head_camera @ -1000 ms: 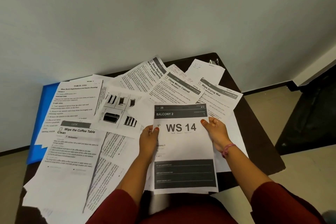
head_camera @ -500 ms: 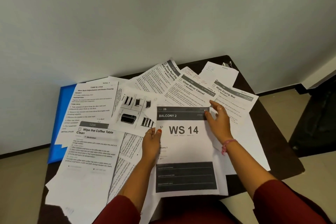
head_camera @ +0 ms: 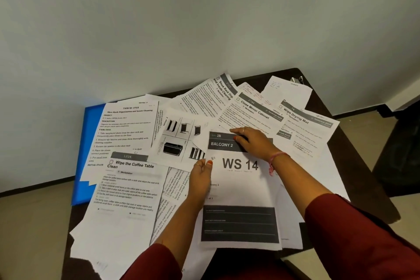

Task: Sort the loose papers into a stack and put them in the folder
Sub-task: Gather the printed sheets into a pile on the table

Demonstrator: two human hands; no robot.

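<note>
Loose white printed papers (head_camera: 127, 188) are spread in overlapping disorder over most of the dark table (head_camera: 354, 143), several hanging past its near edge. The "WS 14" sheet (head_camera: 241, 191) is laid uppermost near the near edge, roughly square to it. A blue folder (head_camera: 87, 143) is lain flat at the far left corner, largely covered by sheets

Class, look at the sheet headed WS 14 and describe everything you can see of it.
The WS 14 sheet is white printed paper lying flat, portrait, atop other papers near the table's front edge. A dark band at its top reads "BALCONY 2" and "2B"; a dark block with faint lines fills its bottom. "B2" is handwritten near its left edge. The left hand pinches that edge; the right hand rests flat across the top band.
</note>
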